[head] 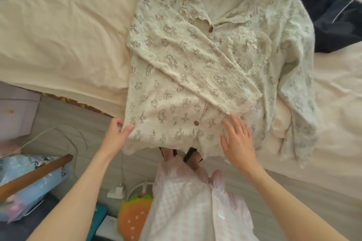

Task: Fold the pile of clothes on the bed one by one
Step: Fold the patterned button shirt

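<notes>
A: Cream crinkled cotton, printed with grey crosses and little figures: that long-sleeved button-front pyjama shirt (176, 88) lies face up on the cream bed sheet (58, 35), collar far, hem hanging over the near edge. Its long axis runs straight away from the person.

B: And the hands?

A: The left hand (119, 131) pinches the hem's left corner, thumb on top. The right hand (238, 141) lies flat, fingers spread, on the cloth just below the cuff of the folded-in left sleeve (195, 68).

B: So the right sleeve is next?

A: Likely; it sprawls unfolded beside the right hand, which is nearer. A dark navy garment (333, 15) waits at the far right; wooden floor (293, 191) below.
</notes>
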